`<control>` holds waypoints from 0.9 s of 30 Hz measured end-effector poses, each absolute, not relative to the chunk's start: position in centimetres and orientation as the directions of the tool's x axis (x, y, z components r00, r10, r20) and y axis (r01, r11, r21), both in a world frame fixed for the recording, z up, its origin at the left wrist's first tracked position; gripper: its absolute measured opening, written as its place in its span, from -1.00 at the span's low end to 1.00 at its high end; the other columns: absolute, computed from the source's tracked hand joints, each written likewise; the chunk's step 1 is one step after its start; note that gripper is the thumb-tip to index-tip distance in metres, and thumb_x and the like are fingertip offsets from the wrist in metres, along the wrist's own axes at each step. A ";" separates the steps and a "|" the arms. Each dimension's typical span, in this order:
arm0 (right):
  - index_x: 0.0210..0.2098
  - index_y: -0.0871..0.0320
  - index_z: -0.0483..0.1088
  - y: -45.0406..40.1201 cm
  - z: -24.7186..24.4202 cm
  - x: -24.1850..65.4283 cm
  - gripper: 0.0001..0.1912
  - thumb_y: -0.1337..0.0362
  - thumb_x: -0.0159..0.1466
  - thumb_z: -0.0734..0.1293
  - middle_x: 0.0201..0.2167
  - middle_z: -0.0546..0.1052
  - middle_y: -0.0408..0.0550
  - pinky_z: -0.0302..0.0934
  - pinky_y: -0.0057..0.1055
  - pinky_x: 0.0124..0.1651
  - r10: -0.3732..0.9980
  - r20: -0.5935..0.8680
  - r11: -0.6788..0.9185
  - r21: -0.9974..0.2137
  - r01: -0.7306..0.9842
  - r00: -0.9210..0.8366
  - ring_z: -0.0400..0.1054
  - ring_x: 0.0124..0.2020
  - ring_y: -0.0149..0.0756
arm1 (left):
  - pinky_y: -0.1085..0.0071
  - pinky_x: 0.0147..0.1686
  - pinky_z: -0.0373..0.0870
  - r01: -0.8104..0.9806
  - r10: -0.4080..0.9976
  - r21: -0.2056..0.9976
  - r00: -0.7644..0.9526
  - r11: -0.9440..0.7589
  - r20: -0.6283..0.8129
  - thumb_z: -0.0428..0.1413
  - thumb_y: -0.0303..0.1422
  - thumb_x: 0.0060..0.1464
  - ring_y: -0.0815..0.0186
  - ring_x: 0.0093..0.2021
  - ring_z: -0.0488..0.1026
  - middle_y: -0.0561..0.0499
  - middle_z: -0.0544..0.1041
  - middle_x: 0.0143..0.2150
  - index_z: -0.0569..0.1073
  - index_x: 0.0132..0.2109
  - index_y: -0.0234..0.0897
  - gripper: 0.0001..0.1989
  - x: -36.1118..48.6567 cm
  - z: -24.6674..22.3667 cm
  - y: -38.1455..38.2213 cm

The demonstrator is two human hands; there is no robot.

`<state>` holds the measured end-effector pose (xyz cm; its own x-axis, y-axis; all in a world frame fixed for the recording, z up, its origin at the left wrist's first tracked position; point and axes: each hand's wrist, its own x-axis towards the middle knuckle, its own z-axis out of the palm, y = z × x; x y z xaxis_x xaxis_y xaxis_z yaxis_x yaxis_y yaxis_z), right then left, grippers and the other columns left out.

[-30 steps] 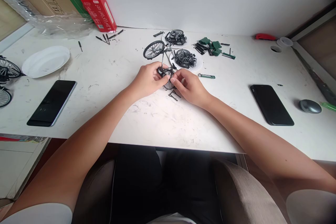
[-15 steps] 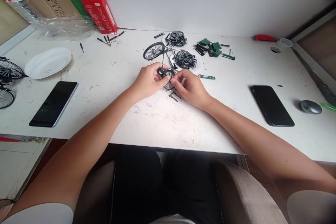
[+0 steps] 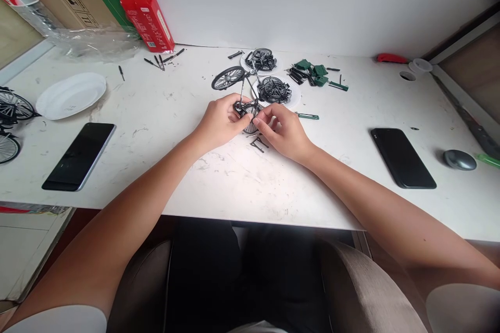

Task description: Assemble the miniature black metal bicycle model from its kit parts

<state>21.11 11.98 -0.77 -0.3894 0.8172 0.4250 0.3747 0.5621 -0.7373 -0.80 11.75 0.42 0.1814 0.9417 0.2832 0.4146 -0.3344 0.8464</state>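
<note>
Above the middle of the table I hold a small black model bicycle (image 3: pixel 229 78), its front wheel pointing up and left. My left hand (image 3: pixel 222 120) is closed on the rear part of the frame, close to the pedals. From the other side my right hand (image 3: pixel 284 129) pinches at the rear wheel (image 3: pixel 252 118); its fingertips hide whether a small part is between them. Just below the fingers lies a small black forked bracket (image 3: pixel 259 144). Behind the bicycle stand two white paper plates (image 3: pixel 296 98) with black wheels and other bicycle parts.
Dark green pieces (image 3: pixel 320 70) lie right of the plates. A phone (image 3: pixel 79 156) is at left, another phone (image 3: pixel 403 157) at right beside a grey mouse-shaped object (image 3: pixel 460 159). More model bicycles (image 3: pixel 11 109) stand at the far left near a paper plate (image 3: pixel 72 96). A red box (image 3: pixel 150 23) stands behind.
Hands and bicycle keep almost the same pose, with both hands still at the rear wheel. The whole view has shifted very slightly.
</note>
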 end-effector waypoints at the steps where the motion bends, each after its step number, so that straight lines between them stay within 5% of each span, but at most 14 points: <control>1: -0.22 0.05 0.44 12.0 -0.8 21.1 -0.61 -0.14 0.49 0.36 -0.28 0.56 0.00 0.31 -0.21 -0.23 0.818 0.422 0.561 -0.737 0.377 -0.391 0.42 -0.17 -0.13 | 0.39 -0.43 0.24 0.413 0.939 0.843 0.184 -0.343 0.292 0.32 -0.35 0.17 0.40 -0.55 0.20 0.20 0.27 -0.59 0.60 0.06 -0.20 -0.70 -0.8 0.4 11.7; 27: -0.22 0.06 0.45 11.9 -0.7 21.1 -0.65 -0.08 0.49 0.37 -0.28 0.55 0.00 0.30 -0.22 -0.25 0.821 0.403 0.551 -0.746 0.375 -0.403 0.40 -0.18 -0.14 | 0.38 -0.36 0.38 0.460 0.931 0.810 0.202 -0.363 0.303 0.31 -0.27 0.20 0.37 -0.51 0.33 0.12 0.41 -0.51 0.60 0.09 -0.17 -0.68 -1.0 0.4 11.7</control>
